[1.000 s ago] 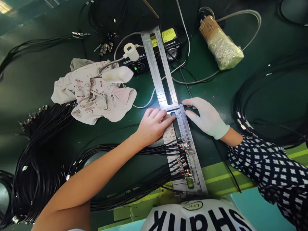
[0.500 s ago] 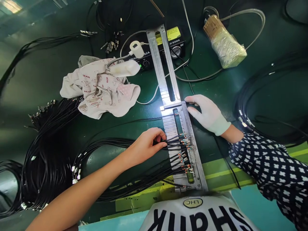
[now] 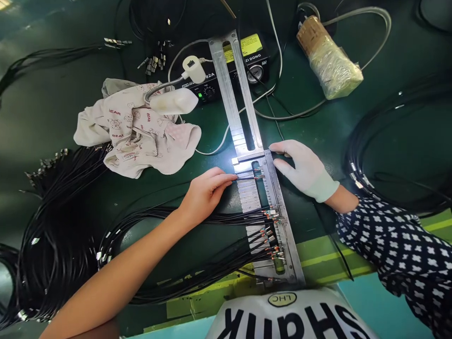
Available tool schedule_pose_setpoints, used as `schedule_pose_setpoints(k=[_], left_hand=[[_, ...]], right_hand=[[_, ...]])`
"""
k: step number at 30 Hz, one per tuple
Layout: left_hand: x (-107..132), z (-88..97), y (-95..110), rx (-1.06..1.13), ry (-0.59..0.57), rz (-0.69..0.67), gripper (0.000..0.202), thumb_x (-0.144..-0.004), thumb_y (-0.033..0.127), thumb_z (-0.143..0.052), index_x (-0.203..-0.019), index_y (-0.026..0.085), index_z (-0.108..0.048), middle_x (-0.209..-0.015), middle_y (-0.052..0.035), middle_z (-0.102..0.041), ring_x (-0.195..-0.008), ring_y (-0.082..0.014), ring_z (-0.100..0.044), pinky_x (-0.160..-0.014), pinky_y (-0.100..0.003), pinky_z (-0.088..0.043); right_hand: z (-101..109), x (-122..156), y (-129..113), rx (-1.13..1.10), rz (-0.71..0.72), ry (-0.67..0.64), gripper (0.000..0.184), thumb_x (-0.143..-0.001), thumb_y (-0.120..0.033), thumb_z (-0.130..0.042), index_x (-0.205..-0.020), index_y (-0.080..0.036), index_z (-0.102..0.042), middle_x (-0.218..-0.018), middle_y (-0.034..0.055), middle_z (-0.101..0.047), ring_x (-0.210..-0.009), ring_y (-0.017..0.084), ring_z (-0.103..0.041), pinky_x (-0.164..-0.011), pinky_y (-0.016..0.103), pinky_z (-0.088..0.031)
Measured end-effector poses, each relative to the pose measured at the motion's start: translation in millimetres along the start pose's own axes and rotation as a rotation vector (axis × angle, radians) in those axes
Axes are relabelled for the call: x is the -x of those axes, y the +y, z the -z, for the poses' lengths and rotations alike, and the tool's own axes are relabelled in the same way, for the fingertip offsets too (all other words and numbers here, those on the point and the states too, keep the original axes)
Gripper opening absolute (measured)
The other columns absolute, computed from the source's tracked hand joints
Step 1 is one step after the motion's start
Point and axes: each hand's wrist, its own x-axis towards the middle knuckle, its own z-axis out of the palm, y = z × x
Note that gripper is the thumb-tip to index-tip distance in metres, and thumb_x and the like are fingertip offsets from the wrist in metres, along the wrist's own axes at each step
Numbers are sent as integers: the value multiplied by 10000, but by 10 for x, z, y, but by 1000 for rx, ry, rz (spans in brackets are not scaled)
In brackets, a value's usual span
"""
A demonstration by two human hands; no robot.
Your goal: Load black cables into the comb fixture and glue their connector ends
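Note:
My bare left hand (image 3: pixel 205 190) pinches a thin black cable (image 3: pixel 243 178) and lays its tip across the slotted metal jig (image 3: pixel 273 188) near its upper end. A second cable lies just above it in the jig. My right hand (image 3: pixel 305 169), in a white glove, rests flat with fingers spread against the jig's right edge. Lower on the jig, several black cables with red and silver tips (image 3: pixel 270 230) sit in the slots.
A large bundle of black cables (image 3: pixel 60 226) spreads to the left. A printed cloth (image 3: pixel 137 134) and a gooseneck lamp (image 3: pixel 173 101) lie behind it. A black control box (image 3: pixel 229 70), a wrapped roll (image 3: pixel 328 61) and coiled cables (image 3: pixel 391 155) surround the jig.
My left hand left the group of seated cables, moved up the jig and now holds a single cable at an upper slot. The gloved right hand stayed put.

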Motion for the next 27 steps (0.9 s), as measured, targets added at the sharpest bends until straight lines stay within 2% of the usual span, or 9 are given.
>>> schedule_pose_setpoints(k=[3, 9, 15, 21, 27], left_hand=[[-7, -12, -99, -33, -23, -84, 328, -1020, 163, -505, -1282, 242, -685, -1050, -40, -674, -936, -127, -634, -824, -238, -504], [-33, -14, -95, -113, -9, -136, 344, -1019, 144, -482, -1286, 231, -680, -1033, -49, -662, -901, -131, -624, -780, -241, -501], [-36, -1, -18, -211, -37, -132, 370, -1017, 124, -445, -1314, 193, -654, -1066, -75, -664, -955, -156, -637, -806, -265, -519], [-61, 14, -11, -69, -22, -99, 338, -1017, 113, -478, -1280, 217, -662, -1073, -46, -665, -960, -119, -642, -841, -233, -517], [-84, 14, 28, -169, -40, -153, 364, -1017, 119, -449, -1319, 213, -628, -1083, -67, -662, -981, -155, -638, -834, -264, -519]], right_hand=[[0, -5, -3, 0, -1, -2, 292, -985, -233, -584, -1272, -224, -640, -1227, 70, -696, -1150, 280, -649, -1014, 480, -539], [5, -12, -10, -1, -4, -6, 285, -990, -232, -586, -1269, -227, -642, -1234, 70, -695, -1155, 279, -649, -1022, 487, -536], [8, -18, -25, -6, -3, -14, 281, -993, -238, -584, -1267, -220, -643, -1241, 73, -695, -1170, 280, -646, -1033, 492, -535], [15, -20, -21, -7, 1, -11, 272, -994, -236, -585, -1258, -216, -648, -1247, 74, -695, -1176, 278, -645, -1041, 488, -529], [17, -17, -16, -19, 13, -8, 266, -994, -234, -585, -1250, -198, -650, -1244, 82, -696, -1172, 273, -645, -1043, 481, -524]])
